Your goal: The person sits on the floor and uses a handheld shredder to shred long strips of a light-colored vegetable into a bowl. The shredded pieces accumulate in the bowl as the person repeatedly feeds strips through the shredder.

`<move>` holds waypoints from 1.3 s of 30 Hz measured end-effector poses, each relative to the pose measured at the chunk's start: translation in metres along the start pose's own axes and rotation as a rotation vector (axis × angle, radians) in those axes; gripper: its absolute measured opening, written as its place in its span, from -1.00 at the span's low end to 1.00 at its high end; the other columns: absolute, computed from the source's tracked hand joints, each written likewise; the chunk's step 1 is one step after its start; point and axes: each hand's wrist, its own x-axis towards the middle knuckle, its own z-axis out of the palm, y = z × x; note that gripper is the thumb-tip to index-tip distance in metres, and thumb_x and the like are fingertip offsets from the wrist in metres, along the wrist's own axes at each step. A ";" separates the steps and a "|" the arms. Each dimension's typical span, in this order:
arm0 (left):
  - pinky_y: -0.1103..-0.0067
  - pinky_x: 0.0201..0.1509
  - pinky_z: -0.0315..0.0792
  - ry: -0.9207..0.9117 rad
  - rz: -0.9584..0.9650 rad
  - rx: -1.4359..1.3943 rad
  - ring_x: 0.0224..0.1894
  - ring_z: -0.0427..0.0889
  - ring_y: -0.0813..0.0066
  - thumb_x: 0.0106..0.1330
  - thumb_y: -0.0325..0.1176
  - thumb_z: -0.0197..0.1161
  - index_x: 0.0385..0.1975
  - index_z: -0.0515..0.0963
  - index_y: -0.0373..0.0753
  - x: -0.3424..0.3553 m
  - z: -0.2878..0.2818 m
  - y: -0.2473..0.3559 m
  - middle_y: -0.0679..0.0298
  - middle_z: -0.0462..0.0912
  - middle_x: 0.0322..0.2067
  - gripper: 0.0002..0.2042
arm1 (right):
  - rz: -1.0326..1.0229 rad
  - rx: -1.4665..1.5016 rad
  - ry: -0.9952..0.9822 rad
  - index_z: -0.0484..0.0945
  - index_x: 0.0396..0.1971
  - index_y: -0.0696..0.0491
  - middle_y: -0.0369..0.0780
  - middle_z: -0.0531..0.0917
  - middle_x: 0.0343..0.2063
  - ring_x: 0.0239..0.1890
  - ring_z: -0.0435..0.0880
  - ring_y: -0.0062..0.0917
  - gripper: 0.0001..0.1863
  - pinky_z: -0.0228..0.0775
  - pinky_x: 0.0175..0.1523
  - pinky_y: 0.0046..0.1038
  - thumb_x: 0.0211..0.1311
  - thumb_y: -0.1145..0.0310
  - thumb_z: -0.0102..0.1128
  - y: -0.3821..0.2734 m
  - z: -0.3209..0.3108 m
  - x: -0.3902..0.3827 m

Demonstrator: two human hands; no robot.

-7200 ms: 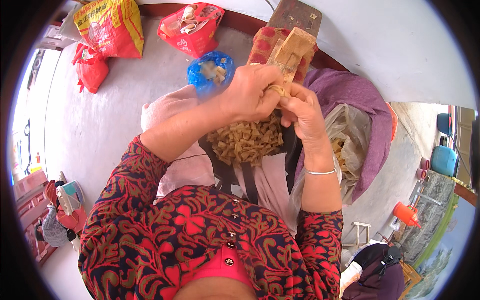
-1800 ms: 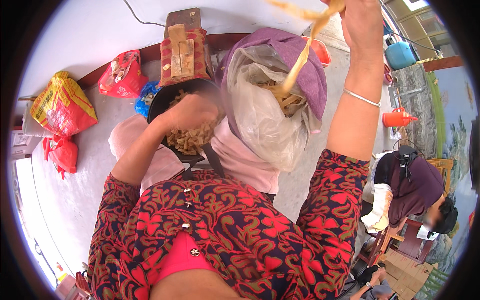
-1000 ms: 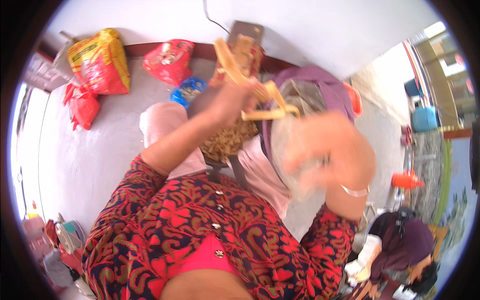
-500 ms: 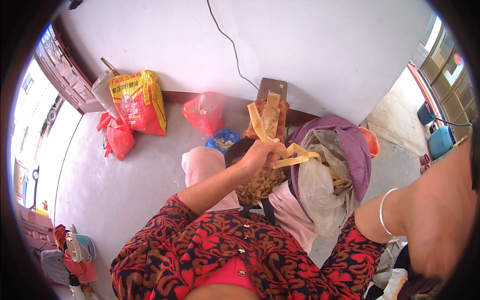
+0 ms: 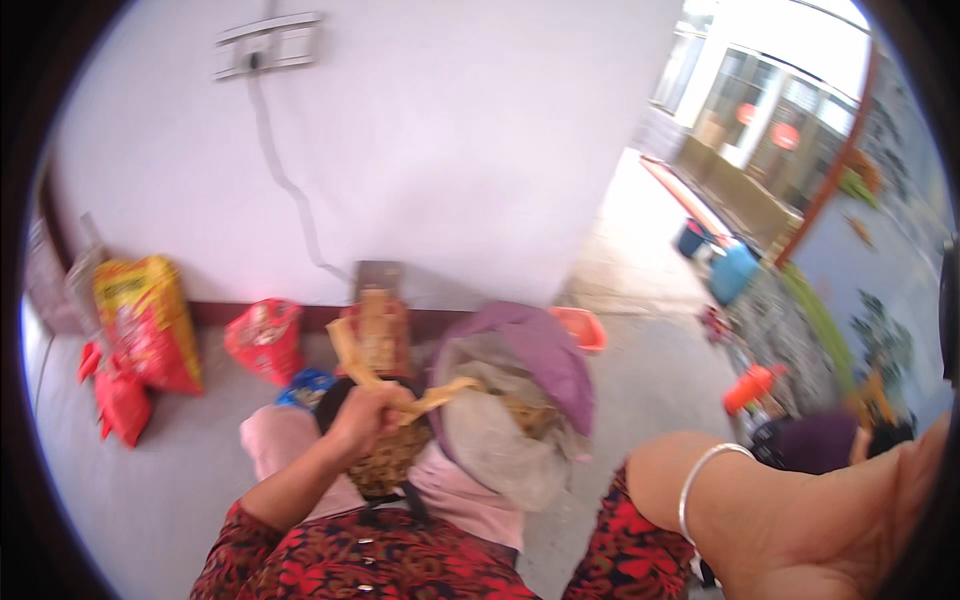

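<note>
My left hand (image 5: pixel 372 418) is closed on yellowish dried strips (image 5: pixel 350 350), which stick up past the fingers and trail rightward. Below it is a black container (image 5: pixel 390 465) holding small brown cut pieces. A wooden piece (image 5: pixel 376 325) rests on a patterned cushion on a bench just behind. Right of the container, a purple sack (image 5: pixel 530 350) has a translucent liner (image 5: pixel 500 475) with more strips inside. My right hand (image 5: pixel 870 520) is large and near the camera at the right rim, wearing a bangle, its fingers out of sight or hidden.
Red and yellow bags (image 5: pixel 140 320), a red bag (image 5: pixel 262 340) and a blue bag (image 5: pixel 305 388) lie along the wall (image 5: pixel 450 150). An orange basin (image 5: pixel 575 330), blue containers (image 5: pixel 730 270) and an orange jug (image 5: pixel 745 390) are rightward. A person in purple (image 5: pixel 810 445) is partly hidden.
My left hand now grips strips that my right hand held earlier. My right hand has moved out to the right rim, and the view has tilted up toward the wall.
</note>
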 end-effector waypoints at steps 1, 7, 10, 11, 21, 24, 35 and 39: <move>0.71 -0.67 0.11 -0.039 0.000 -0.037 -0.73 0.22 0.72 0.33 -0.24 -0.03 -0.49 0.52 -0.27 -0.003 0.000 0.001 0.45 0.31 -0.73 -0.72 | -0.110 0.061 0.015 0.52 -0.36 0.15 -0.29 0.54 -0.47 -0.42 0.50 -0.60 -0.70 0.32 -0.36 -0.54 0.14 0.18 0.12 -0.010 0.005 0.021; 0.71 -0.62 0.17 -0.057 0.066 -0.054 -0.69 0.30 0.65 0.40 -0.19 -0.04 -0.37 0.52 -0.31 -0.001 0.005 0.014 0.43 0.36 -0.69 -0.69 | -0.489 0.137 0.084 0.51 -0.35 0.16 -0.29 0.54 -0.45 -0.40 0.50 -0.61 -0.71 0.33 -0.33 -0.55 0.17 0.20 0.06 -0.055 0.008 0.066; 0.71 -0.61 0.18 -0.084 0.075 -0.061 -0.68 0.29 0.65 0.42 -0.19 -0.05 -0.34 0.50 -0.32 0.002 -0.001 0.014 0.41 0.35 -0.69 -0.69 | -0.509 0.129 0.092 0.51 -0.35 0.16 -0.29 0.54 -0.44 -0.39 0.50 -0.62 -0.71 0.34 -0.32 -0.55 0.18 0.20 0.03 -0.054 0.024 0.061; 0.71 -0.61 0.18 -0.071 0.076 -0.063 -0.68 0.28 0.65 0.42 -0.19 -0.06 -0.34 0.50 -0.32 0.001 -0.004 0.015 0.41 0.35 -0.69 -0.69 | -0.512 0.121 0.104 0.51 -0.35 0.16 -0.29 0.54 -0.44 -0.38 0.50 -0.62 -0.71 0.34 -0.32 -0.55 0.19 0.20 0.02 -0.051 0.031 0.059; 0.71 -0.65 0.11 -0.117 0.277 0.124 -0.72 0.26 0.72 0.37 -0.31 0.01 -0.47 0.53 -0.31 0.032 -0.014 0.009 0.46 0.33 -0.75 -0.75 | 0.073 0.238 -0.109 0.50 -0.34 0.16 -0.28 0.54 -0.41 -0.34 0.50 -0.64 -0.71 0.35 -0.28 -0.56 0.23 0.22 -0.07 0.012 0.136 -0.042; 0.71 -0.64 0.12 -0.097 0.288 0.279 -0.71 0.25 0.74 0.37 -0.32 0.04 -0.47 0.53 -0.30 0.034 -0.037 0.022 0.47 0.32 -0.74 -0.77 | 0.901 0.253 -0.734 0.56 -0.33 0.22 -0.25 0.59 -0.45 -0.41 0.53 -0.60 -0.72 0.36 -0.30 -0.56 0.28 0.28 0.02 0.055 0.204 -0.162; 0.69 -0.40 0.40 -0.165 0.178 0.371 -0.47 0.48 0.65 0.26 -0.36 0.22 -0.18 0.55 -0.35 0.090 -0.072 0.001 0.40 0.53 -0.49 -0.78 | 1.657 1.218 -0.956 0.55 -0.36 0.17 -0.23 0.57 -0.43 -0.38 0.58 -0.54 -0.84 0.47 -0.15 -0.41 0.26 0.52 -0.06 0.075 0.267 -0.357; 0.52 -0.06 0.46 -0.345 0.028 0.729 -0.15 0.56 0.51 0.08 -0.28 0.34 0.05 0.41 -0.37 0.095 -0.102 0.051 0.28 0.58 -0.16 -0.47 | 1.979 1.231 -0.599 0.52 -0.36 0.16 -0.30 0.49 -0.58 -0.54 0.50 -0.65 -0.87 0.44 -0.37 -0.57 0.28 0.49 -0.03 0.076 0.260 -0.360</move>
